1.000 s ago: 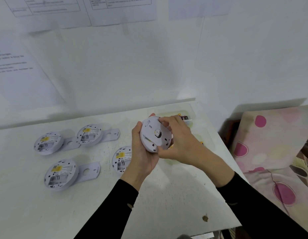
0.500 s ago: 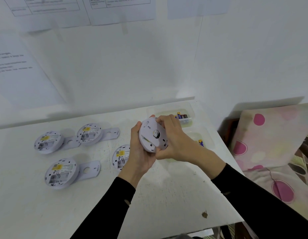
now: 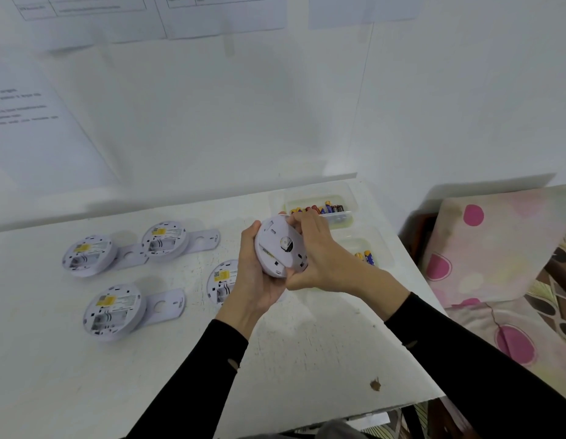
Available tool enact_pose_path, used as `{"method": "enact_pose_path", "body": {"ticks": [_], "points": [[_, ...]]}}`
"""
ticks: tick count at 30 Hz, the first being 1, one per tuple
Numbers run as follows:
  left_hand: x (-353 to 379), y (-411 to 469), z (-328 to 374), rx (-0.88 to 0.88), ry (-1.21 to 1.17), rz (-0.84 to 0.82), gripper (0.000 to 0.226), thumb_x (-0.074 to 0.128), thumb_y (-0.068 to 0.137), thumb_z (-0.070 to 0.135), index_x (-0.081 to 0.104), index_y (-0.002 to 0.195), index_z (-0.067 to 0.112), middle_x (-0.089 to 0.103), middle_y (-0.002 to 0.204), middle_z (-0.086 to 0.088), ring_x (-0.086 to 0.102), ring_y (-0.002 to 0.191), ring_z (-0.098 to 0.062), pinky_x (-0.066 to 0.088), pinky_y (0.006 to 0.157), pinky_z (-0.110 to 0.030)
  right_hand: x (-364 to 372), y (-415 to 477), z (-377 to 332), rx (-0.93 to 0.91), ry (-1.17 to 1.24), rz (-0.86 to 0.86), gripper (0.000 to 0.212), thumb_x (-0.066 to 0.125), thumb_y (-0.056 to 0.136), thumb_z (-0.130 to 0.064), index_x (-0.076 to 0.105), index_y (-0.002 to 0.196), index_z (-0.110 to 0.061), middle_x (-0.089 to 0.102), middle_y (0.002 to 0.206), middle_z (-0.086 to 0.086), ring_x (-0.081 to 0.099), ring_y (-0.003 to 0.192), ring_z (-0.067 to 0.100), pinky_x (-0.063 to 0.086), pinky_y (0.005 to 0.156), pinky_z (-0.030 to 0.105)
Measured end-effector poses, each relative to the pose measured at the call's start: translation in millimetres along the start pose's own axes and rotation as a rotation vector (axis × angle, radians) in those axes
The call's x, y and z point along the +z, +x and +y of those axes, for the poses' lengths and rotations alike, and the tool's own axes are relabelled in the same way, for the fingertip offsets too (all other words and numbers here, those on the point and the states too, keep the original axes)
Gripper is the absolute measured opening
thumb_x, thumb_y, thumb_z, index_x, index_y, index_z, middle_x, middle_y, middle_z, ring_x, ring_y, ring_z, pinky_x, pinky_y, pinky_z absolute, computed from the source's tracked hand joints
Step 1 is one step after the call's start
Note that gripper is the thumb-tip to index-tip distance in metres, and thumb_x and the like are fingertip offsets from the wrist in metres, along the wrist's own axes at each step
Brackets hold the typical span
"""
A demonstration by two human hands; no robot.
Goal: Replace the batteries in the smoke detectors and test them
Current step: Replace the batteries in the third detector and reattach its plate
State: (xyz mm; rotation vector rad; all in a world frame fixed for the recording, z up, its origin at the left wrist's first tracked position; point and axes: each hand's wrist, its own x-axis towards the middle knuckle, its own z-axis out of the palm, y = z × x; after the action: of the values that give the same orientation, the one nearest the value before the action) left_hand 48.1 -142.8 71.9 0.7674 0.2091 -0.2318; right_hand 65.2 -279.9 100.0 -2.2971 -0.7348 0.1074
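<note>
Smoke detector (image 3: 277, 247), white, round: raised above the table (image 3: 307, 359), over its right half, tilted on edge. Left hand (image 3: 253, 280) curled round its lower rim, right hand (image 3: 319, 258) gripping its right side. Four opened detectors (image 3: 113, 312): backs up, table's left half. Two battery trays (image 3: 319, 210): table's far right corner

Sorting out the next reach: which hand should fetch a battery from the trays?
Right, probably. Both battery trays sit by the right edge of the table, just past the right hand. The left hand grips the detector from the opposite side and could hold it alone.
</note>
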Motion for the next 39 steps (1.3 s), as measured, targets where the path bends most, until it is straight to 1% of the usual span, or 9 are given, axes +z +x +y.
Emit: {"method": "enact_pose_path", "body": {"ticks": [5,8,17,19,22,27,31,34,39], "points": [[-7,0,-5,-0.017,-0.008,0.010,0.049,0.045,0.094,0.051,0.079,0.092,0.016,0.072,0.100,-0.012,0.072,0.085,-0.024,0.058,0.072,-0.035,9,-1,0,-0.123,-0.150,-0.012,0.074,0.066,0.059,-0.022,0.039,0.126,-0.006,0.038,0.117,0.006,0.036,0.107,0.023,0.032,0.094,0.029],[-7,-1,-8,-0.010,-0.051,0.019,0.052,0.043,0.096,0.053,0.080,0.095,0.017,0.074,0.102,-0.011,0.072,0.089,-0.024,0.058,0.079,-0.037,7,-1,1,-0.077,-0.091,-0.016,0.077,0.067,0.060,-0.025,0.037,0.129,-0.008,0.033,0.115,0.001,0.033,0.107,0.019,0.028,0.091,0.026],[-25,0,13,0.026,-0.153,0.041,0.062,0.039,0.097,0.055,0.057,0.136,0.010,0.063,0.132,-0.021,0.063,0.117,-0.035,0.057,0.089,-0.050,-6,-25,4,-0.017,0.244,0.130,0.070,0.066,0.065,-0.018,0.041,0.130,-0.017,0.034,0.121,0.000,0.037,0.110,-0.003,0.033,0.090,0.003],[-36,1,20,0.044,-0.222,0.039,0.066,0.043,0.096,0.052,0.048,0.144,0.007,0.053,0.142,-0.025,0.050,0.131,-0.044,0.045,0.104,-0.058,6,-43,14,-0.006,0.231,0.056,0.069,0.067,0.068,-0.018,0.042,0.133,-0.019,0.036,0.121,-0.003,0.040,0.114,0.000,0.033,0.094,0.006],[-50,2,27,0.030,-0.298,0.008,0.066,0.047,0.094,0.049,0.044,0.148,0.012,0.052,0.143,-0.025,0.050,0.128,-0.052,0.042,0.101,-0.067,38,-68,39,0.027,0.136,-0.116,0.070,0.068,0.071,-0.020,0.041,0.136,-0.019,0.037,0.124,-0.006,0.038,0.120,0.006,0.034,0.103,0.017],[-51,-1,24,-0.054,-0.189,-0.017,0.051,0.044,0.095,0.057,0.058,0.134,0.027,0.061,0.136,-0.017,0.060,0.119,-0.047,0.057,0.084,-0.057,69,-80,64,0.061,0.006,-0.203,0.066,0.065,0.067,-0.033,0.045,0.129,-0.021,0.046,0.119,-0.004,0.044,0.110,0.017,0.042,0.097,0.038],[-48,-7,18,-0.141,-0.160,-0.040,0.055,0.039,0.092,0.062,0.063,0.124,0.024,0.065,0.128,-0.016,0.063,0.112,-0.045,0.056,0.086,-0.051,68,-80,68,0.003,0.000,-0.206,0.063,0.066,0.069,-0.032,0.046,0.128,-0.021,0.045,0.119,-0.006,0.043,0.111,0.017,0.041,0.098,0.037],[-46,-7,16,-0.162,-0.130,-0.069,0.051,0.039,0.091,0.052,0.061,0.129,0.024,0.063,0.130,-0.017,0.058,0.117,-0.046,0.053,0.087,-0.051,57,-74,51,-0.029,0.152,-0.075,0.041,0.065,0.079,-0.020,0.053,0.118,-0.021,0.049,0.117,-0.008,0.044,0.113,0.011,0.041,0.096,0.028],[-37,-7,11,-0.124,-0.071,-0.092,0.050,0.039,0.096,0.054,0.058,0.133,0.026,0.059,0.135,-0.017,0.062,0.111,-0.038,0.053,0.087,-0.048,38,-49,13,-0.005,0.289,0.406,0.015,0.053,0.086,-0.007,0.060,0.094,-0.018,0.054,0.095,-0.011,0.051,0.088,0.009,0.041,0.076,0.018]]}}
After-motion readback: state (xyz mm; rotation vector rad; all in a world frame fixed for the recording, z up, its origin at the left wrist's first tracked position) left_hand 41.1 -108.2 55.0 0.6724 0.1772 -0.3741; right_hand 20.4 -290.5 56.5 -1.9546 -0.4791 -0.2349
